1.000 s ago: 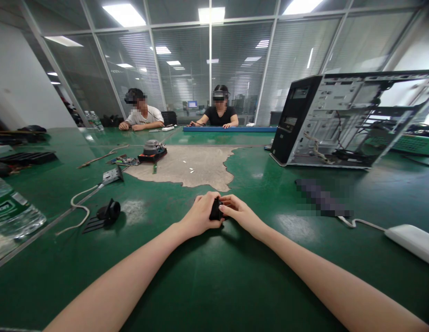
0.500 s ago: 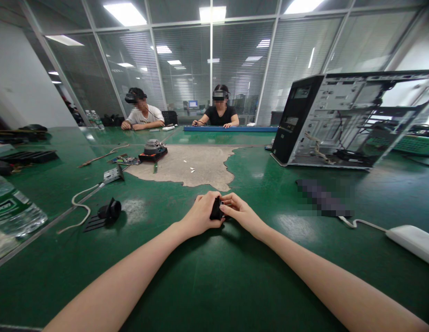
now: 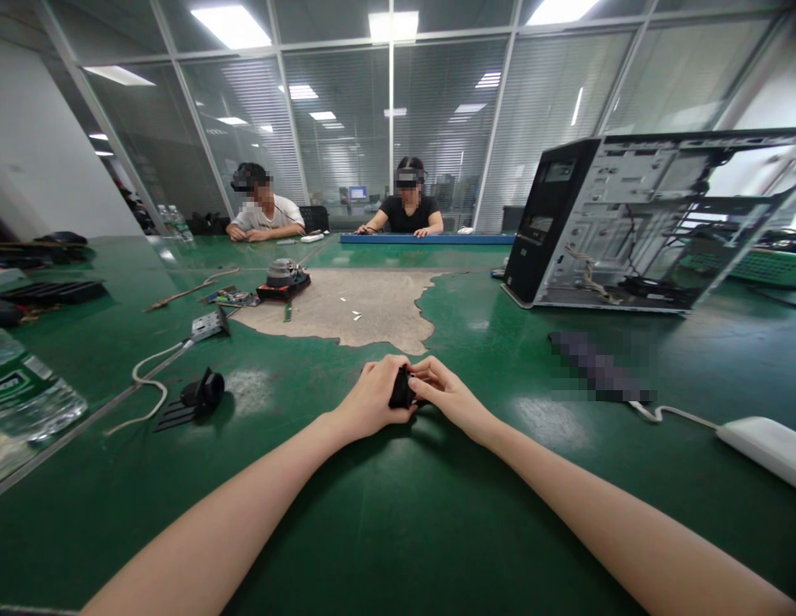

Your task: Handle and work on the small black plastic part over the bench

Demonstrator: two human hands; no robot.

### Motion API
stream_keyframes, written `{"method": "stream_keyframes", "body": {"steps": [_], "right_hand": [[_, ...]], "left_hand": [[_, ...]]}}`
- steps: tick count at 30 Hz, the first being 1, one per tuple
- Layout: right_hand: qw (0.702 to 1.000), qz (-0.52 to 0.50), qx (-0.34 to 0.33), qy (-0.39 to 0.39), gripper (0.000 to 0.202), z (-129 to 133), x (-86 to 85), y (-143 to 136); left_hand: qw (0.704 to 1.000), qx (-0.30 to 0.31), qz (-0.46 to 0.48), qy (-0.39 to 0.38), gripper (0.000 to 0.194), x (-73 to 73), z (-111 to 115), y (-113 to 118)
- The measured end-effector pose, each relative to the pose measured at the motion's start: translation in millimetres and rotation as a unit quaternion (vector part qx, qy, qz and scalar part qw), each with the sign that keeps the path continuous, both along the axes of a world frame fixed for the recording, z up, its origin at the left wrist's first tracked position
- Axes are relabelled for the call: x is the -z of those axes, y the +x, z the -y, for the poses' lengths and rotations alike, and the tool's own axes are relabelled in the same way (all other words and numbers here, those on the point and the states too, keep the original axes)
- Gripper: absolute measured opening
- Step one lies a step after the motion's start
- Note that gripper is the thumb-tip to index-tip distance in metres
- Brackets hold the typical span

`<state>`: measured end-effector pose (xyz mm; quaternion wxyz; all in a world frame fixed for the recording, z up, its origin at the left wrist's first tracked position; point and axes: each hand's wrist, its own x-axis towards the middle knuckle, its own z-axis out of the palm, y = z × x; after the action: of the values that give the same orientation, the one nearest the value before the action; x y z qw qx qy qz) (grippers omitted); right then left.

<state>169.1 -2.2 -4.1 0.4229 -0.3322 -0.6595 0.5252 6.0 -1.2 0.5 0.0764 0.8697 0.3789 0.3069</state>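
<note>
Between my two hands is a small black part [image 3: 400, 388], mostly covered by fingers, so its exact kind does not show. My left hand [image 3: 372, 393] is wrapped round its left side, thumb underneath. From the right, my right hand [image 3: 444, 392] grips it with thumb and fingertips. Both hands are just above the green table [image 3: 385, 505]. Off to the left lies a black plastic piece [image 3: 204, 392] with a round duct-like end and flat slats.
An opened computer case [image 3: 565, 222] stands at right, near a blurred dark object [image 3: 597, 368] and a white power strip [image 3: 767, 445]. Left are a water bottle [image 3: 32, 385], a metal box with cable [image 3: 210, 323] and a heatsink fan [image 3: 286, 275]. Two people sit across the table.
The black part has turned very slightly between my fingers; both hands stay in place. Across the table, the person on the left has lowered their head a little.
</note>
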Motion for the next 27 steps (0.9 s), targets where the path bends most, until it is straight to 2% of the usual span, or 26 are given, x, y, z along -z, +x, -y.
{"method": "stream_keyframes", "body": {"steps": [5, 13, 17, 22, 27], "right_hand": [[0.999, 0.023, 0.022, -0.009, 0.026, -2.6, 1.7, -1.3], [1.0, 0.009, -0.015, 0.01, 0.022, 1.0, -3.4, 2.0], [1.0, 0.006, 0.001, 0.008, 0.019, -0.3, 0.7, -0.2], [0.999, 0.032, 0.024, -0.005, 0.026, -2.6, 3.4, -1.8], [1.0, 0.022, -0.005, 0.004, 0.025, 1.2, -3.4, 0.6]], "left_hand": [[1.0, -0.003, -0.004, -0.007, 0.052, -1.1, 0.8, -0.5], [1.0, -0.002, -0.003, -0.003, 0.05, -0.1, 0.9, -1.1], [1.0, 0.0, -0.004, -0.001, 0.051, -0.2, 0.9, -0.9], [1.0, 0.001, -0.003, -0.002, 0.052, -1.1, 1.2, -0.4], [1.0, 0.002, -0.004, 0.0, 0.052, -0.1, 0.4, -1.3]]}}
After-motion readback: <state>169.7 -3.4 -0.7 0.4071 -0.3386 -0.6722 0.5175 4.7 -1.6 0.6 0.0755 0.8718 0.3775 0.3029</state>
